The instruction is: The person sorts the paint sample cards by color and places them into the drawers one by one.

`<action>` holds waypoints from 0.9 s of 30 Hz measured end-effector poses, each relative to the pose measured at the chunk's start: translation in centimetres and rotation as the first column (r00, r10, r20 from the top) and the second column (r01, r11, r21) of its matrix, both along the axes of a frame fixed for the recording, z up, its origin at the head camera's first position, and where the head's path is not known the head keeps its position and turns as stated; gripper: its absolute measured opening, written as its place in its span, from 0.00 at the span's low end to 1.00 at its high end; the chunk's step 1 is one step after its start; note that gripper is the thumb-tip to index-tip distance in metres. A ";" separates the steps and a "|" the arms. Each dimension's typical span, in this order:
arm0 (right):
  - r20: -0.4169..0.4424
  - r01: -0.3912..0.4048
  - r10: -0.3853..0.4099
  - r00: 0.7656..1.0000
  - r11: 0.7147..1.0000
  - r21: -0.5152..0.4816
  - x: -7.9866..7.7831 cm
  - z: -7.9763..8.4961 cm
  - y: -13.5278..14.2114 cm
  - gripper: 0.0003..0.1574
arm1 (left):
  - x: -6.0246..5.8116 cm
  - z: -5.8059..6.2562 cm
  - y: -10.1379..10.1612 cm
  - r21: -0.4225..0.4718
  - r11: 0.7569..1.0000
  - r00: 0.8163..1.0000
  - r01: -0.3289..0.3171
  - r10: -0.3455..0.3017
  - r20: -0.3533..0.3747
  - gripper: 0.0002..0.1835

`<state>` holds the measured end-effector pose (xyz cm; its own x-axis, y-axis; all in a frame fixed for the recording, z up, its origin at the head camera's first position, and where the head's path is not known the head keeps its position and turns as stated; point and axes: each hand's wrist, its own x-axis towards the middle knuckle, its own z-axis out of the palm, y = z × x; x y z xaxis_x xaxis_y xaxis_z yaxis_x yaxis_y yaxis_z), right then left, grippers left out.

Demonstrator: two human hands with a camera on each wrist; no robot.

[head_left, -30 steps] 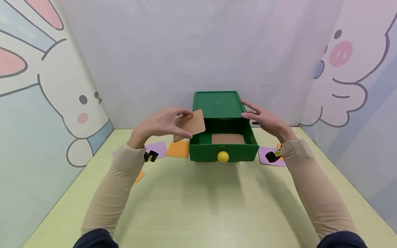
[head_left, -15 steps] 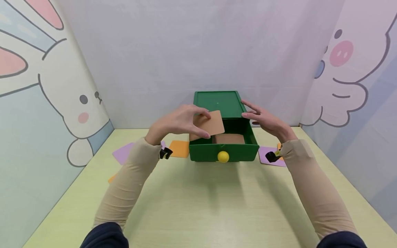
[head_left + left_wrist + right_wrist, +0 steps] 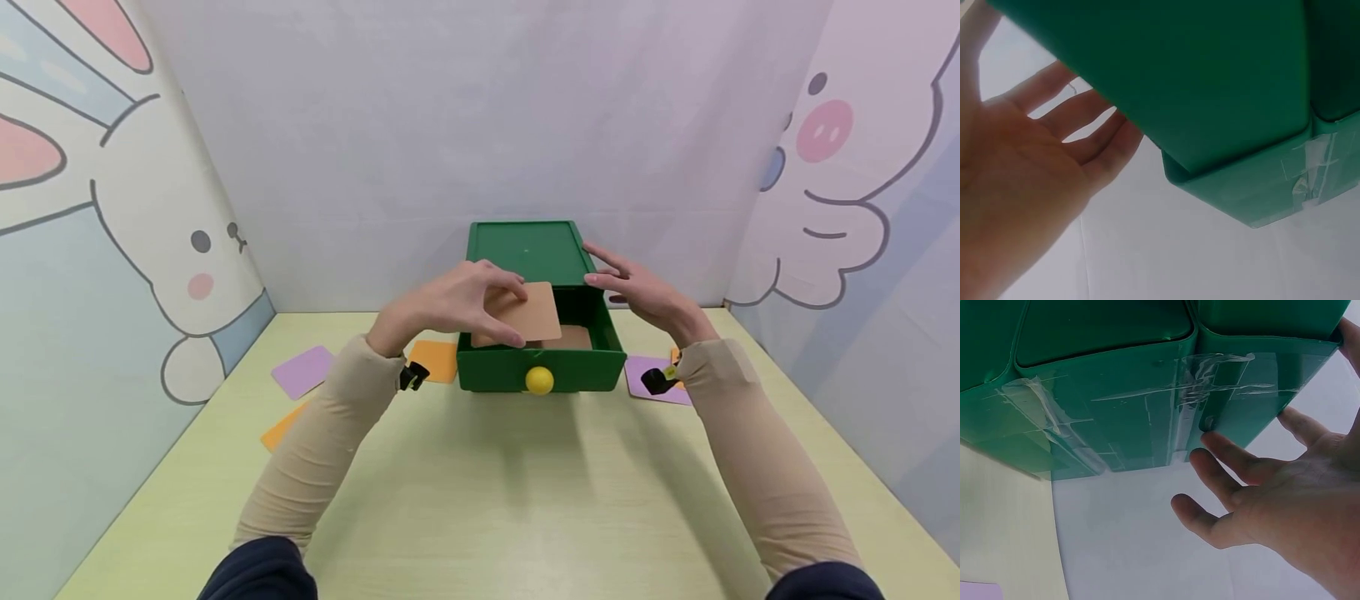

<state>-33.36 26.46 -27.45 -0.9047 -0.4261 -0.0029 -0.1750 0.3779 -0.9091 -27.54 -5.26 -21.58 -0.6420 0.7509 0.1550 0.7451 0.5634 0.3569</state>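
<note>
My left hand [image 3: 461, 304] pinches a brown card [image 3: 536, 312] between thumb and fingers, low over the pulled-out drawer [image 3: 487, 369] of a green box [image 3: 525, 250]. Another brown card [image 3: 576, 337] lies inside the drawer, partly covered by the held one. A yellow round knob [image 3: 539, 381] sits on the drawer front. With fingers spread, my right hand [image 3: 648, 296] rests against the box's right upper edge. The left wrist view has the left hand [image 3: 1035, 169] beside the drawer wall [image 3: 1185, 75], card hidden. Clear tape crosses the box side [image 3: 1129, 431] near the right hand [image 3: 1291, 494].
Left of the box lie a purple card [image 3: 302, 372], an orange card [image 3: 282, 427] partly under the left forearm, and another orange card [image 3: 435, 361]. A purple card [image 3: 647, 379] and part of an orange one lie at right. Cartoon-printed walls [image 3: 161, 250] surround the table [image 3: 517, 517].
My left hand has carried the brown card rightward from the drawer's left edge, then lowered it over the drawer. The right hand and the box have stayed in place.
</note>
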 end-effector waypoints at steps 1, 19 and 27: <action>-0.001 0.000 0.000 1.000 1.000 0.000 0.0 0.0 0.0 0.45 | 0.0 0.0 0.0 0.001 1.000 1.000 0.005 -0.005 0.002 0.29; 0.002 -0.017 0.017 1.000 1.000 -0.026 0.1 -0.1 0.0 0.44 | 0.6 -0.4 -0.2 0.028 0.999 0.999 0.036 -0.035 -0.033 0.32; 0.003 -0.018 0.018 1.000 0.999 -0.036 0.0 -0.2 0.1 0.44 | 4.0 -1.7 0.1 0.294 0.952 0.978 0.084 -0.022 -0.209 0.18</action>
